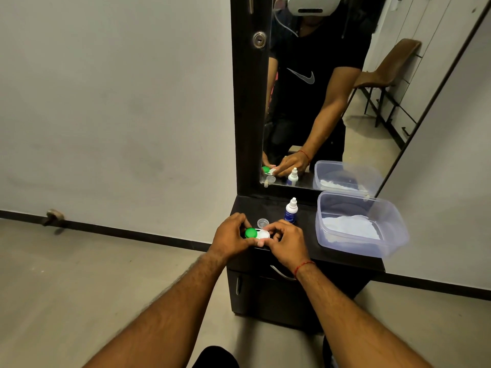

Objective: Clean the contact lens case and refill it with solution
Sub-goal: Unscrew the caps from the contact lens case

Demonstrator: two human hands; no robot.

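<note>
Both hands meet at the front edge of the dark cabinet top (305, 251), left hand (231, 239) and right hand (285, 244) pinching one white contact lens case (261, 234) with one green cap (250, 232) on. Behind stand one clear loose cap (263, 223), one white dropper bottle (291, 211) and one clear plastic tub (372, 248).

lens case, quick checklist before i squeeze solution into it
1. Lens case steadied on the dark cabinet top: ok, left hand and right hand both grip it.
2. Green cap off its well: not ok, it sits on.
3. White side open: cannot tell, fingers hide it.
4. Solution bottle in reach: ok, upright just behind the hands.
5. Bottle uncapped: cannot tell.
6. A hand free for the bottle: not ok.
</note>
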